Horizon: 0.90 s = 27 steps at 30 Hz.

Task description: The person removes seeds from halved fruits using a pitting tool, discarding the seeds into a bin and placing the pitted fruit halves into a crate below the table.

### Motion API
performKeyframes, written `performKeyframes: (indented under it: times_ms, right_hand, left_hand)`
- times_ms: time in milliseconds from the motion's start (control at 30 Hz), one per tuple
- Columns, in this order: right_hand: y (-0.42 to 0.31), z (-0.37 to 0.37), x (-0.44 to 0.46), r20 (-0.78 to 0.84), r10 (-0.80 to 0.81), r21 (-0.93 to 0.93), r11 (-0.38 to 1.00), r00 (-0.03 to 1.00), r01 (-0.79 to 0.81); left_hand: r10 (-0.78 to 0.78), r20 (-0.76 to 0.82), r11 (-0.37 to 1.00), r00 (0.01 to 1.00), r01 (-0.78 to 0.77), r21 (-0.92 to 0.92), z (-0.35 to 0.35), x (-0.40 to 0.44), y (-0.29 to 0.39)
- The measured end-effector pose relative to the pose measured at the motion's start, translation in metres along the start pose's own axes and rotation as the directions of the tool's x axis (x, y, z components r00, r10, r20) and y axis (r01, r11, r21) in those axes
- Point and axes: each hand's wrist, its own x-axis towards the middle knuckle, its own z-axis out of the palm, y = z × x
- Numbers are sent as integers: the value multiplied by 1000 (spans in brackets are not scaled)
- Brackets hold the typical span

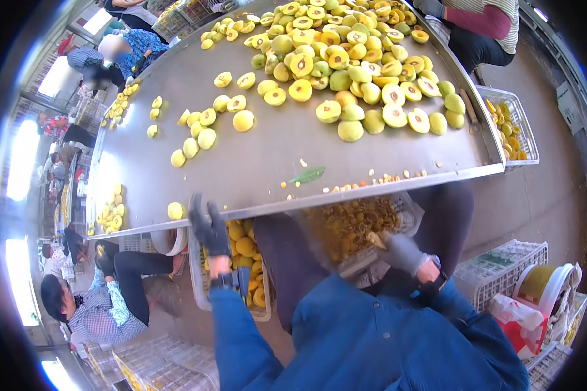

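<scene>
My left hand (209, 227), in a dark grey glove, is at the near rim of the metal table (274, 156), fingers apart and holding nothing. A yellow peach half (175, 210) lies just left of it on the table. Below the hand stands a crate of peach halves (257, 268). My right hand (403, 253), also gloved, is closed on a small tan piece (376, 240) whose kind I cannot make out. That hand is over the right side of a crate (407, 218) of brownish pits and scraps between my legs.
A big heap of cut peaches (339, 58) covers the far part of the table. Small pits (388, 178) and a green leaf (308, 174) lie near its front rim. A wooden-handled tool (468, 107) rests at right. Crates (502, 267) stand right; a co-worker (101, 313) sits left.
</scene>
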Motion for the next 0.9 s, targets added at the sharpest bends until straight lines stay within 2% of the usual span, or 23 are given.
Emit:
performKeyframes:
  times_ms: [67, 100, 133, 233, 300, 367, 433, 467, 500, 567, 633, 700, 800, 900]
  right_hand:
    - [3, 5, 5, -1, 10, 1, 1000, 1000, -10]
    - [5, 7, 8, -4, 19, 2, 1000, 1000, -19]
    - [4, 6, 9, -35, 4, 9, 1000, 999, -4]
    - [0, 3, 11, -43, 53, 25, 998, 998, -52]
    - [-3, -1, 14, -28, 85, 20, 996, 996, -84]
    - [-8, -4, 15, -7, 95, 45, 994, 995, -95]
    - [-6, -3, 16, -16, 70, 79, 995, 997, -69]
    - [-5, -4, 18, -25, 57, 97, 994, 998, -54]
    - [-10, -9, 19, -54, 19, 128, 992, 998, -12]
    - [-31, -32, 24, -115, -49, 182, 981, 992, 70]
    - [-58, -50, 29, -284, -153, 167, 964, 947, 206]
    - [-82, -66, 27, -379, -232, 159, 937, 896, 310]
    - [-116, -81, 14, -495, -297, 84, 919, 816, 386]
    - [-132, -88, -3, -502, -305, 63, 920, 809, 386]
  left_hand:
    - [230, 62, 973, 971, -231, 12, 57, 56, 3]
    - [278, 110, 959, 954, -282, 23, 91, 80, -4]
    - [269, 144, 962, 952, -272, -3, 128, 101, -12]
    - [166, 274, 974, 947, -201, 106, 211, 139, -7]
    - [92, 341, 949, 935, -186, 254, 231, 137, 6]
    - [104, 396, 955, 912, -203, 217, 232, 136, 15]
    - [218, 433, 971, 875, -239, -5, 213, 135, 18]
    - [126, 432, 974, 893, -29, -225, 197, 123, 31]
    - [67, 445, 925, 893, 111, -363, 169, 112, 51]
    - [-1, 463, 820, 886, 265, -507, 99, 73, 93]
    - [-1, 443, 806, 896, 263, -530, 52, 35, 131]
    - [21, 405, 825, 914, 213, -523, 25, 4, 159]
    - [47, 354, 845, 934, 152, -513, 1, -30, 189]
    - [55, 313, 850, 948, 120, -514, -14, -53, 207]
